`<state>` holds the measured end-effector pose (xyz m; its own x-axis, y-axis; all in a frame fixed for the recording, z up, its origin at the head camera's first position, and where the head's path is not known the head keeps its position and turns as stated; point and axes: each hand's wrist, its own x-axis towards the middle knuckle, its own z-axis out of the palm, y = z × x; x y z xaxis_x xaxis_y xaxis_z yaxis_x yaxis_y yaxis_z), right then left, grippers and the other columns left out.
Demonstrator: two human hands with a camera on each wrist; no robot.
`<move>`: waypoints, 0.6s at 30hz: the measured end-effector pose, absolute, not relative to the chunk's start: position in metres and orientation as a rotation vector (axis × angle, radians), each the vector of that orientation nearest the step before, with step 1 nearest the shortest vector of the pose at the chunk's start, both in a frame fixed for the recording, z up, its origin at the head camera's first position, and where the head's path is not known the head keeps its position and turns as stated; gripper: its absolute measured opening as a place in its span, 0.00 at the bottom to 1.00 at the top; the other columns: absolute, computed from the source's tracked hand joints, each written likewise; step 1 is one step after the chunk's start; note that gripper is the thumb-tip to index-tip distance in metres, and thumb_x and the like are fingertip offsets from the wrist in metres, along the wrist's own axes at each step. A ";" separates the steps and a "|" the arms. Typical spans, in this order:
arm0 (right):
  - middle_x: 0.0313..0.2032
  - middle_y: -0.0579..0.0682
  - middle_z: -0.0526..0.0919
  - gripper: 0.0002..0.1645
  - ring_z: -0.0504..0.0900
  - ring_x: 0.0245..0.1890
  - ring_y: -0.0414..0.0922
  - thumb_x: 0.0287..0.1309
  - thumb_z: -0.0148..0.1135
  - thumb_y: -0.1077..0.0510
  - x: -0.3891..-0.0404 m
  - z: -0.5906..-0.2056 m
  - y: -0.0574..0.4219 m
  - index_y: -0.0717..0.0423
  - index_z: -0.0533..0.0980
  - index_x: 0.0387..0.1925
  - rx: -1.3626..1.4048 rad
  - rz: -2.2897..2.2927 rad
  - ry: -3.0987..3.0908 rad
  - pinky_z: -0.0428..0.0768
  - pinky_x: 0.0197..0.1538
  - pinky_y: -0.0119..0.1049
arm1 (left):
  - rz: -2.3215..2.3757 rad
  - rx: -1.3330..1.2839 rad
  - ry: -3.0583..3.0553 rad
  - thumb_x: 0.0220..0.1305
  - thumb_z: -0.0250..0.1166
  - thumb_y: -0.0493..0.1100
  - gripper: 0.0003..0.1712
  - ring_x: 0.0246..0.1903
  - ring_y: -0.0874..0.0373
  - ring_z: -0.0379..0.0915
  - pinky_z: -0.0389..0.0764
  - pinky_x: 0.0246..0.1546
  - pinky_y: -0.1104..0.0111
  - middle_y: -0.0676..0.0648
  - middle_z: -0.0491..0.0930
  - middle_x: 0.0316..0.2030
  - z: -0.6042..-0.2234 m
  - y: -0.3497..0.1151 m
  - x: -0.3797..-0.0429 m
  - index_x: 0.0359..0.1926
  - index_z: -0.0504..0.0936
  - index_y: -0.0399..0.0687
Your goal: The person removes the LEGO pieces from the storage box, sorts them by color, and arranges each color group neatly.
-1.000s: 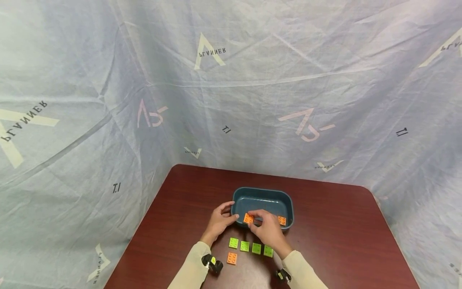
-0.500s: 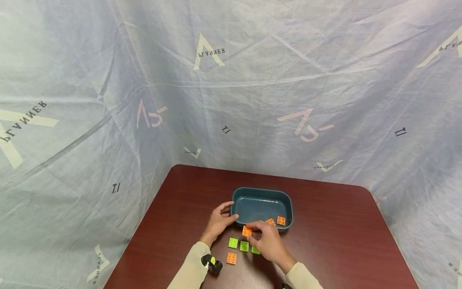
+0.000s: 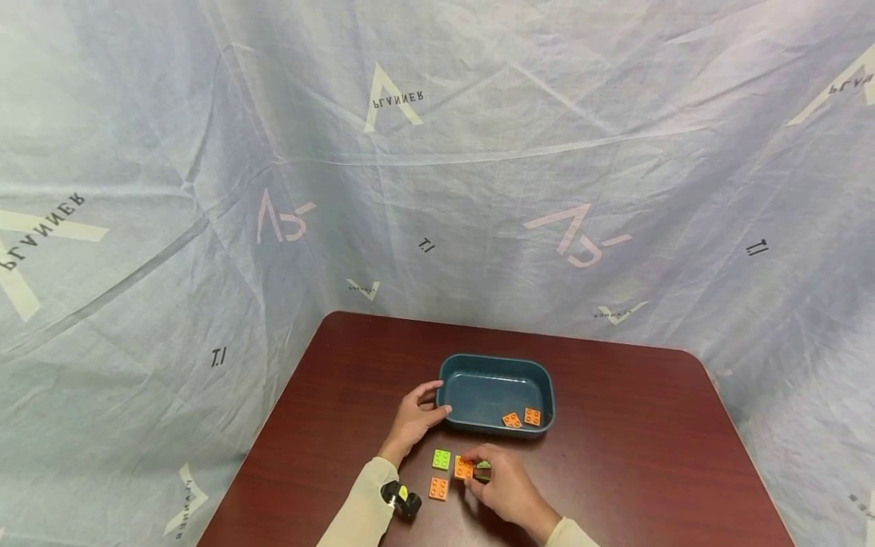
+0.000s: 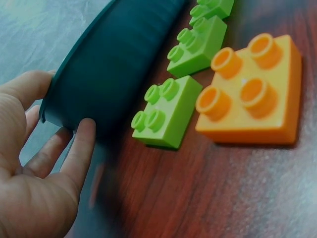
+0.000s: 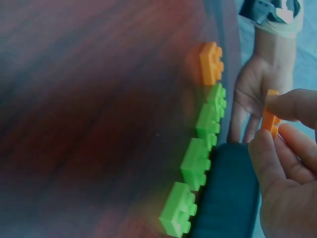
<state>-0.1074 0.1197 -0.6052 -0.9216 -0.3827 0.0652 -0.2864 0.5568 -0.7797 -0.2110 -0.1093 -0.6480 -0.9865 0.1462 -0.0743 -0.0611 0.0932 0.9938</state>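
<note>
My right hand [image 3: 502, 482] pinches an orange toy brick [image 5: 271, 116] between thumb and fingertips. In the head view this brick overlaps the row of lime-green bricks and partly hides it. Several green bricks [image 5: 195, 166] line up along the near side of a dark teal tub [image 3: 492, 429]. One more orange brick [image 4: 252, 99] lies on the table, studs up, nearer to me than the leftmost green brick [image 3: 441, 460]. My left hand [image 3: 413, 418] holds the tub at its left end, with fingers at its rim and against its outer wall [image 4: 104, 84].
Two orange bricks [image 3: 532, 416] rest inside the tub near its front right corner. The dark red wooden table [image 3: 636, 433] reaches back to grey printed cloth [image 3: 478, 197] hung around it. A black camera [image 3: 403, 501] is strapped to my left wrist.
My right hand has carried the orange brick from over the tub's front rim toward me, down over the green row. Both orange bricks in the tub now show. The left hand stays put.
</note>
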 end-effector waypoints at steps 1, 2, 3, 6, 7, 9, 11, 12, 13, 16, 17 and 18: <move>0.50 0.47 0.89 0.21 0.88 0.48 0.40 0.55 0.78 0.64 -0.106 -0.607 0.120 0.50 0.86 0.51 -0.571 -1.311 2.649 0.88 0.45 0.33 | 2.015 0.085 2.203 0.65 0.78 0.47 0.38 0.63 0.39 0.79 0.88 0.51 0.58 0.35 0.76 0.69 -0.648 -0.109 -0.211 0.74 0.76 0.51; 0.50 0.48 0.89 0.20 0.88 0.47 0.39 0.55 0.78 0.64 -0.105 -0.608 0.119 0.51 0.86 0.50 -0.568 -1.316 2.629 0.88 0.44 0.31 | 2.014 0.084 2.204 0.65 0.78 0.47 0.38 0.63 0.39 0.79 0.88 0.51 0.59 0.35 0.76 0.69 -0.647 -0.109 -0.211 0.74 0.76 0.51; 0.50 0.48 0.89 0.20 0.88 0.47 0.39 0.55 0.78 0.64 -0.103 -0.611 0.119 0.51 0.86 0.50 -0.568 -1.319 2.613 0.87 0.44 0.29 | 2.014 0.084 2.205 0.65 0.78 0.47 0.38 0.63 0.39 0.79 0.88 0.50 0.59 0.35 0.76 0.69 -0.647 -0.109 -0.211 0.74 0.76 0.51; 0.49 0.48 0.88 0.19 0.88 0.46 0.36 0.55 0.78 0.64 -0.099 -0.616 0.119 0.52 0.86 0.49 -0.593 -1.329 2.579 0.86 0.43 0.25 | 2.019 0.084 2.197 0.65 0.78 0.47 0.38 0.62 0.40 0.80 0.88 0.50 0.58 0.35 0.76 0.69 -0.646 -0.109 -0.211 0.74 0.76 0.51; 0.49 0.48 0.88 0.19 0.87 0.46 0.35 0.55 0.78 0.64 -0.098 -0.618 0.118 0.52 0.86 0.49 -0.605 -1.326 2.580 0.86 0.43 0.25 | 2.019 0.084 2.196 0.65 0.78 0.47 0.38 0.62 0.41 0.80 0.88 0.50 0.58 0.35 0.76 0.69 -0.646 -0.109 -0.210 0.74 0.76 0.51; 0.48 0.46 0.87 0.19 0.86 0.45 0.33 0.55 0.79 0.63 -0.096 -0.622 0.118 0.51 0.86 0.49 -0.629 -1.302 2.594 0.86 0.42 0.25 | 2.023 0.087 2.191 0.65 0.78 0.46 0.38 0.61 0.42 0.81 0.88 0.50 0.58 0.35 0.76 0.69 -0.646 -0.109 -0.210 0.74 0.76 0.51; 0.47 0.44 0.87 0.19 0.84 0.44 0.32 0.55 0.79 0.63 -0.094 -0.625 0.118 0.50 0.86 0.49 -0.648 -1.278 2.608 0.86 0.42 0.26 | 2.021 0.089 2.189 0.65 0.77 0.46 0.38 0.61 0.43 0.81 0.88 0.51 0.59 0.36 0.76 0.69 -0.645 -0.109 -0.210 0.74 0.75 0.51; 0.46 0.43 0.87 0.19 0.84 0.44 0.32 0.55 0.79 0.63 -0.094 -0.627 0.118 0.50 0.86 0.49 -0.655 -1.268 2.613 0.86 0.42 0.27 | 2.020 0.091 2.190 0.66 0.77 0.46 0.38 0.61 0.43 0.81 0.88 0.50 0.59 0.35 0.76 0.69 -0.644 -0.109 -0.210 0.74 0.75 0.51; 0.46 0.43 0.87 0.19 0.84 0.44 0.32 0.55 0.79 0.63 -0.093 -0.628 0.118 0.50 0.86 0.48 -0.662 -1.258 2.619 0.86 0.41 0.27 | 2.020 0.092 2.189 0.66 0.77 0.45 0.38 0.61 0.43 0.81 0.88 0.50 0.59 0.35 0.76 0.69 -0.644 -0.109 -0.209 0.74 0.75 0.51; 0.46 0.42 0.88 0.18 0.84 0.44 0.33 0.55 0.79 0.63 -0.092 -0.631 0.117 0.49 0.86 0.48 -0.673 -1.238 2.617 0.86 0.41 0.29 | 2.021 0.093 2.186 0.66 0.77 0.45 0.38 0.62 0.42 0.81 0.88 0.50 0.60 0.35 0.76 0.69 -0.644 -0.109 -0.208 0.75 0.75 0.50; 0.45 0.42 0.88 0.18 0.84 0.44 0.33 0.55 0.79 0.62 -0.092 -0.632 0.117 0.49 0.86 0.48 -0.671 -1.233 2.612 0.86 0.41 0.29 | 2.022 0.093 2.184 0.66 0.76 0.45 0.38 0.62 0.42 0.80 0.88 0.50 0.60 0.35 0.75 0.69 -0.644 -0.109 -0.208 0.75 0.74 0.50; 0.45 0.42 0.88 0.18 0.84 0.43 0.32 0.55 0.79 0.62 -0.092 -0.633 0.117 0.49 0.86 0.48 -0.666 -1.230 2.607 0.86 0.41 0.29 | 2.024 0.091 2.181 0.66 0.76 0.45 0.38 0.62 0.42 0.80 0.88 0.50 0.60 0.35 0.75 0.69 -0.644 -0.109 -0.208 0.75 0.74 0.50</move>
